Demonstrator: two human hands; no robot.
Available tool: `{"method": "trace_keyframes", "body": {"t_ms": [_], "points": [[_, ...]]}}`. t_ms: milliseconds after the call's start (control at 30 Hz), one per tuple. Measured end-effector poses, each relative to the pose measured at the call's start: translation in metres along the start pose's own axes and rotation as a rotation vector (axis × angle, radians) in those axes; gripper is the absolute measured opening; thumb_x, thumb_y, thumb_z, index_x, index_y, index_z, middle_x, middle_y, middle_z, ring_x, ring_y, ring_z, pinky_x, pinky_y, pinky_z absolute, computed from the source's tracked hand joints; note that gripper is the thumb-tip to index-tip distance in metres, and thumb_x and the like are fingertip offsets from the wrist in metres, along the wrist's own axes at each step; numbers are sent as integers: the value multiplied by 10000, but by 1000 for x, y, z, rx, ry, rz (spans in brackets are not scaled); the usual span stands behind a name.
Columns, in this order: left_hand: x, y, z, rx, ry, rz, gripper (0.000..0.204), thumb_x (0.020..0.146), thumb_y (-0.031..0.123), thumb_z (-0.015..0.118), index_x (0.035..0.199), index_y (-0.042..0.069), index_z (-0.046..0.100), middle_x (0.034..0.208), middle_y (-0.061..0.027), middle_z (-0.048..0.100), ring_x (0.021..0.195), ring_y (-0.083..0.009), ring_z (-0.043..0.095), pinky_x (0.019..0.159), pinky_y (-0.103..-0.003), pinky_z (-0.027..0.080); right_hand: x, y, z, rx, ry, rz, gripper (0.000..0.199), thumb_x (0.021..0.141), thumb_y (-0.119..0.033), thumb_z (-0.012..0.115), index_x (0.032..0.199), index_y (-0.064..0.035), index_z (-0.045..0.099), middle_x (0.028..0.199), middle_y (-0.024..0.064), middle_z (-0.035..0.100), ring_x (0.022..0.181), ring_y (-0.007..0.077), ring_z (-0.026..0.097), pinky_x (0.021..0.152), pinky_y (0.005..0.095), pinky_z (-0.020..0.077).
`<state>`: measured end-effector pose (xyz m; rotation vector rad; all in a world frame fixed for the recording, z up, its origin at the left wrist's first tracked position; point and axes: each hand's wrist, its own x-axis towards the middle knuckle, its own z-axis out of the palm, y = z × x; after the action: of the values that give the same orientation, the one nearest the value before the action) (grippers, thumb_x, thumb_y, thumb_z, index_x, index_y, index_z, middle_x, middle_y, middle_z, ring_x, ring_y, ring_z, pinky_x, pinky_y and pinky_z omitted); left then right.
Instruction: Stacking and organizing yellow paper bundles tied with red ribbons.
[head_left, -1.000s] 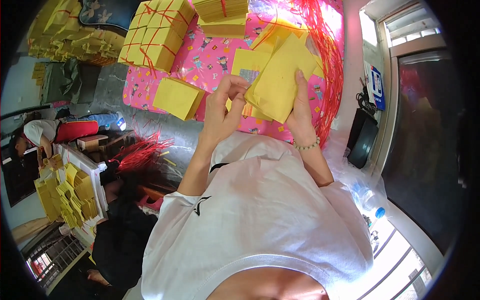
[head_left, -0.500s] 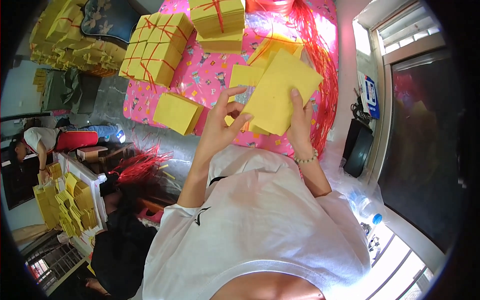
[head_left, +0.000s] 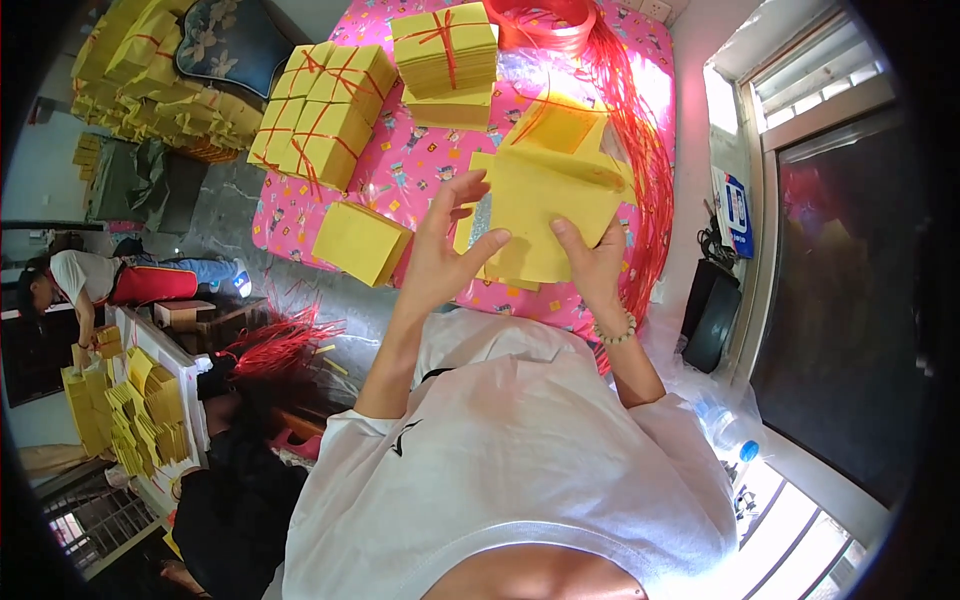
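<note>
My right hand [head_left: 598, 268] grips a thin stack of yellow paper sheets [head_left: 540, 225], its thumb lying on top and its fingers underneath. The far right corner of the stack curls up. At the stack's left edge is my left hand [head_left: 440, 240], fingers apart and curved, the thumb tip close to the paper; whether it touches I cannot tell. More yellow paper lies under and beyond the held stack, partly hidden by it. A loose yellow block of paper [head_left: 360, 243] sits left of my left hand, at the edge of the pink patterned tablecloth [head_left: 425, 165].
Yellow paper bundles tied with red strands [head_left: 325, 110] stand at the far left of the table, beside another tied bundle [head_left: 445, 50]. Red strands [head_left: 650, 170] hang along the right edge from a red basin [head_left: 545, 25]. A person [head_left: 85, 280] handles yellow paper at another table.
My right hand has moved down and slightly left with the stack, which now lies squarer to me with its far corner curled. My left hand stays beside its left edge, fingers apart.
</note>
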<state>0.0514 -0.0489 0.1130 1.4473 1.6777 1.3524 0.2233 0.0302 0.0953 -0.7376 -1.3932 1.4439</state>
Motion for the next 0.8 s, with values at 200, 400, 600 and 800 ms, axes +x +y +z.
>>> {"method": "trace_keyframes", "body": {"t_ms": [200, 400, 600, 800], "points": [[-8, 3, 35, -566, 113, -22, 384, 901, 120, 578, 1223, -14, 417, 1054, -91, 579, 996, -138, 543, 833, -290, 451, -7, 2, 8, 2, -105, 15, 321, 828, -90, 677, 1108, 10, 553, 1009, 80, 643, 901, 113, 603, 769, 264, 502], [-7, 9, 38, -489, 168, 25, 297, 916, 96, 543, 1162, -21, 424, 1036, -100, 572, 947, -132, 556, 795, -271, 460, -5, 0, 6, 77, -151, 115, 317, 880, -154, 625, 1137, 8, 533, 1004, 56, 629, 879, 106, 587, 749, 261, 491], [-4, 9, 37, -538, 189, 8, 302, 899, 68, 555, 1159, -15, 425, 1077, -98, 557, 997, -132, 540, 829, -271, 451, 1, -11, 16, 144, -63, 83, 285, 927, -187, 555, 1135, 7, 532, 999, 48, 623, 868, 82, 570, 742, 233, 477], [-2, 19, 27, -565, 105, -61, 331, 888, 50, 561, 1181, -10, 418, 1095, -96, 560, 1018, -137, 547, 846, -273, 453, 5, -4, 9, 68, -103, 88, 273, 928, -167, 554, 1138, 6, 529, 994, 44, 622, 875, 81, 571, 743, 234, 479]]}}
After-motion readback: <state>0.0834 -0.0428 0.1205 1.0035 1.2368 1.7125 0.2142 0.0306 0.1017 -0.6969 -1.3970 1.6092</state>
